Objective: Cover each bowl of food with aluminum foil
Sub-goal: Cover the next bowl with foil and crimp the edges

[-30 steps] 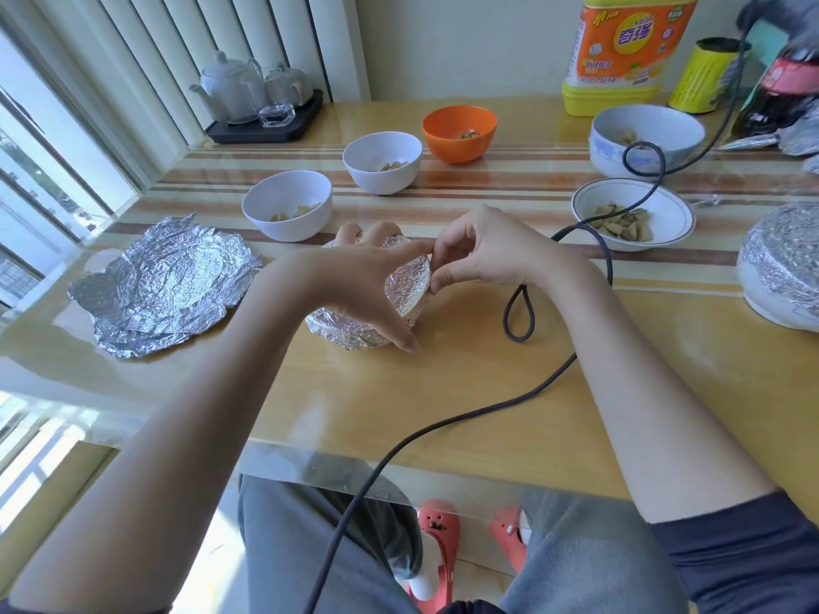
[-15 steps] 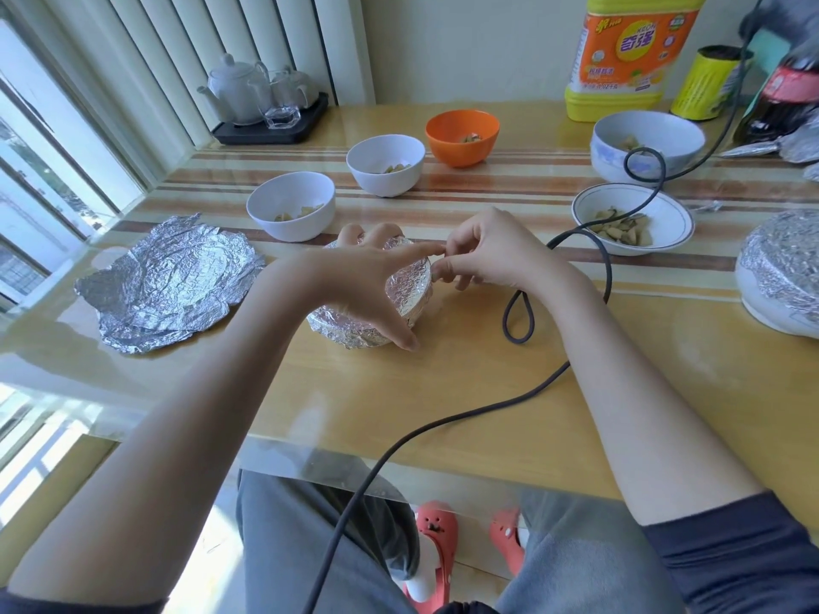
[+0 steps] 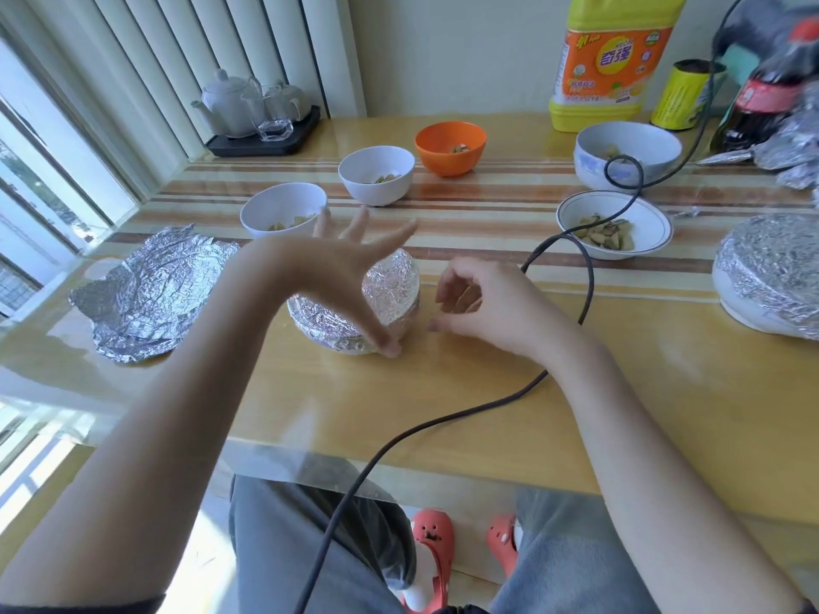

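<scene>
On the wooden desk (image 3: 465,392) a small foil-covered bowl (image 3: 390,290) stands near the middle, a little toward the left edge. The left hand (image 3: 341,277) is above it with the fingers spread and straight; the thumb reaches down and touches the foil at the near side of the bowl, and the other fingers point up and away without holding anything. The right hand (image 3: 478,303) is just beside the bowl on its right, apart from it, with the fingers loosely curled and nothing between them. A crumpled loose sheet of aluminum foil (image 3: 150,290) lies flat near the left edge of the desk. Behind the covered bowl, two white bowls (image 3: 283,210) (image 3: 376,175) and an orange bowl (image 3: 450,148) stand uncovered in a diagonal row toward the far edge, each with some pieces of food inside. Toward the right side there is a white bowl with blue pattern (image 3: 627,155) and a shallow white dish (image 3: 614,230), both uncovered and holding food. At the right edge stands a larger bowl covered with foil (image 3: 771,277). A black cable (image 3: 585,277) runs over the desk from the near edge past the right hand to the far right corner. A yellow bottle (image 3: 611,59) stands at the far edge, and a tray with a white teapot (image 3: 230,104) is at the far left corner.
</scene>
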A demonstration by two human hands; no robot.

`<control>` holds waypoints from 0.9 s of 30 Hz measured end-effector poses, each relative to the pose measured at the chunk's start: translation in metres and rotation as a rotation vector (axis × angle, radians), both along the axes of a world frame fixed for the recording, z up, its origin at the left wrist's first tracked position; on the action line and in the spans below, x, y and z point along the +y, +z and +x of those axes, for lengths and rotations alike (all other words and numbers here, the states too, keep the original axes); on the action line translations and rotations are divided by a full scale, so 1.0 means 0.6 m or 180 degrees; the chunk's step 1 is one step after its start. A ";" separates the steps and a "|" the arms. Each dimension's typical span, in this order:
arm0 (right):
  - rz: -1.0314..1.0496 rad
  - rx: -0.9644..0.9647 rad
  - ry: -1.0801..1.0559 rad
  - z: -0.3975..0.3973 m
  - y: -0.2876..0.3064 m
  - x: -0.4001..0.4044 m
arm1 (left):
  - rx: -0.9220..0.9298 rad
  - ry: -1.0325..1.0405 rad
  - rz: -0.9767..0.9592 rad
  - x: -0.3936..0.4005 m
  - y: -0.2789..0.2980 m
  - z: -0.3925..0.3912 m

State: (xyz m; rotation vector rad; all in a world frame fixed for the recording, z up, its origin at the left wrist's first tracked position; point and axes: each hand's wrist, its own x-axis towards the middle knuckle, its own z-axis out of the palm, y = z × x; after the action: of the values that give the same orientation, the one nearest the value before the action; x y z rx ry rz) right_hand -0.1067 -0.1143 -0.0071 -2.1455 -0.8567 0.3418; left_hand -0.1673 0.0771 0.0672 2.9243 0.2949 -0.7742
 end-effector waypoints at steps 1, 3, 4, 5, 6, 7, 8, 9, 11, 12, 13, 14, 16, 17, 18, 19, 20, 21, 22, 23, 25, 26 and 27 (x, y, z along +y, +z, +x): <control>-0.0096 -0.0010 0.0033 -0.009 -0.002 0.002 | 0.0070 -0.0158 0.0033 0.004 -0.005 -0.003; -0.0371 -0.0259 0.0038 -0.029 -0.004 0.013 | 0.0058 -0.0304 0.0029 0.005 -0.021 -0.008; -0.0457 -0.0446 0.0008 -0.036 -0.005 0.019 | -0.0030 -0.0335 0.0017 0.005 -0.028 -0.010; -0.0475 -0.0615 -0.0038 -0.041 -0.005 0.024 | -0.0123 -0.0361 -0.0003 0.005 -0.033 -0.010; -0.0452 -0.0746 -0.0088 -0.043 -0.005 0.028 | -0.0190 -0.0377 -0.0026 0.005 -0.036 -0.011; -0.0409 -0.0823 -0.0117 -0.043 -0.005 0.030 | -0.0224 -0.0381 -0.0043 0.006 -0.038 -0.011; -0.0354 -0.0853 -0.0121 -0.043 -0.006 0.031 | -0.0237 -0.0384 -0.0049 0.007 -0.039 -0.011; -0.0292 -0.0838 -0.0108 -0.043 -0.007 0.031 | -0.0235 -0.0385 -0.0036 0.008 -0.039 -0.011; -0.0143 -0.0730 -0.0068 -0.039 -0.010 0.028 | -0.0217 -0.0360 0.0007 0.006 -0.038 -0.010; -0.0063 -0.0669 -0.0053 -0.036 -0.012 0.027 | -0.0197 -0.0334 0.0022 0.005 -0.038 -0.010; 0.0009 -0.0615 -0.0033 -0.032 -0.014 0.025 | -0.0175 -0.0319 0.0039 0.003 -0.038 -0.009; 0.0076 -0.0564 -0.0001 -0.029 -0.016 0.024 | -0.0156 -0.0318 0.0065 0.003 -0.038 -0.008; 0.0169 -0.0482 0.0086 -0.023 -0.018 0.024 | -0.0126 -0.0319 0.0099 0.003 -0.038 -0.007; 0.0188 -0.0466 0.0123 -0.020 -0.018 0.024 | -0.0120 -0.0317 0.0101 0.003 -0.038 -0.008; 0.0187 -0.0469 0.0151 -0.017 -0.017 0.024 | -0.0116 -0.0317 0.0100 0.003 -0.038 -0.008; 0.0168 -0.0478 0.0172 -0.014 -0.015 0.024 | -0.0112 -0.0318 0.0103 0.002 -0.037 -0.008; 0.0139 -0.0475 0.0198 -0.009 -0.013 0.024 | -0.0110 -0.0317 0.0108 0.002 -0.037 -0.008; 0.0128 -0.0453 0.0236 -0.005 -0.010 0.024 | -0.0107 -0.0315 0.0118 0.001 -0.037 -0.008; 0.0133 -0.0427 0.0281 0.000 -0.007 0.025 | -0.0103 -0.0313 0.0131 0.000 -0.037 -0.008; 0.0147 -0.0405 0.0322 0.004 -0.005 0.025 | -0.0094 -0.0312 0.0139 0.000 -0.037 -0.008; 0.0186 -0.0353 0.0378 0.009 -0.003 0.026 | -0.0079 -0.0312 0.0133 0.000 -0.038 -0.008; 0.0200 -0.0324 0.0399 0.010 -0.002 0.026 | -0.0075 -0.0311 0.0123 0.001 -0.037 -0.008; 0.0190 -0.0292 0.0419 0.012 0.000 0.027 | -0.0072 -0.0311 0.0116 0.000 -0.037 -0.008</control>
State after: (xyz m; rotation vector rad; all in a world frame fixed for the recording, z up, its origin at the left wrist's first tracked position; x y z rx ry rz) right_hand -0.0993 -0.0983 -0.0071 -2.0678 -1.0507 0.2822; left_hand -0.1722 0.0774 0.0451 2.9989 0.1671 -0.7555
